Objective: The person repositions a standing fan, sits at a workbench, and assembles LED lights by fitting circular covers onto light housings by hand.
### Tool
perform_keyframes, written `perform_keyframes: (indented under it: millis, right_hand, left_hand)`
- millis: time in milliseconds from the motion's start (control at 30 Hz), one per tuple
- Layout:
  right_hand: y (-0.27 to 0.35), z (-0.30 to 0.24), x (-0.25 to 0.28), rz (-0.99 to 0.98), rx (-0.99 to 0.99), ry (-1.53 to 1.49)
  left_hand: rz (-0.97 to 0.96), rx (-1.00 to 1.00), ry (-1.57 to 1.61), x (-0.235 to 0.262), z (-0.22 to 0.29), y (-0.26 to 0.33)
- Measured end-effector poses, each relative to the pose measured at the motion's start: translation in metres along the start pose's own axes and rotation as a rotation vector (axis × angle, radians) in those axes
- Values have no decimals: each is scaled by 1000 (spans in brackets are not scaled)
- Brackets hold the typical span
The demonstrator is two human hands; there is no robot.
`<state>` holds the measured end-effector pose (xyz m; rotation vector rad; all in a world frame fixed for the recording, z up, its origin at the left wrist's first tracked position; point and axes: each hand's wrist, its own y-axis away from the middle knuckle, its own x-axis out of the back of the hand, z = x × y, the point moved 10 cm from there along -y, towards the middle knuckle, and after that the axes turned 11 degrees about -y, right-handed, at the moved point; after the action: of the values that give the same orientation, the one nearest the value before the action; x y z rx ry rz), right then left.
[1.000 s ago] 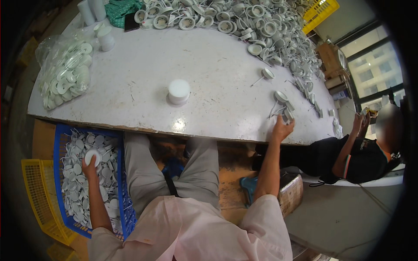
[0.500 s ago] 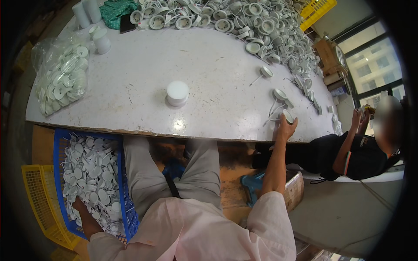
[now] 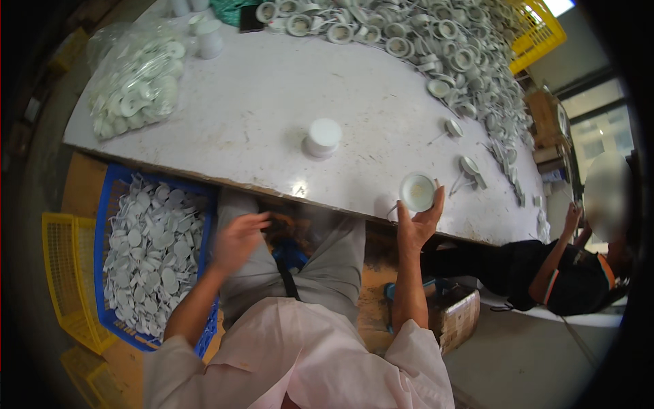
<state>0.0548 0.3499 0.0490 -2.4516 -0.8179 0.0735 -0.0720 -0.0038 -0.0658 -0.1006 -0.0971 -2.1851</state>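
My right hand [image 3: 418, 230] grips a round white lamp housing [image 3: 417, 192] by its rim, just over the table's front edge. The housing's open, cup-like side faces up, and a short wire hangs near it. My left hand [image 3: 240, 240] is in the air above my lap, to the right of the blue basket; motion smears its fingers, and nothing can be made out in it. A stack of white discs [image 3: 323, 138] stands on the table ahead. The blue basket [image 3: 102, 259] holds many white disc-shaped pieces [image 3: 151, 253] with wires.
A large pile of white lamp housings [image 3: 443, 48] covers the table's far right, with a few loose ones [image 3: 469, 165] nearer. A clear bag of white rings [image 3: 139, 88] lies at left. Yellow crates [image 3: 68, 273] stand beside the basket. A co-worker [image 3: 538, 273] is at right.
My left hand has come up out of the blue basket toward my lap. My right hand has drawn the lamp housing nearer and left, turning its open side up. The view has shifted.
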Motion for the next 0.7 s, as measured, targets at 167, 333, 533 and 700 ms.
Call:
perform_keyframes:
  millis: [167,333,533,700]
  right_hand:
    - [37,-23,-69,-263,75,-124]
    - [68,-45,-109,-370,175,-180]
    - [78,-42,-129,-448,147,-206]
    - [71,-53,-139,-589,204,-132]
  left_hand:
    - [-223,-170,46,-103,86,-50]
    - [-213,-141,-49,-107,106,-60]
    - [-107,-60,-32,-87,86,-57]
    - [-9,-87,-86,-68,74,-57]
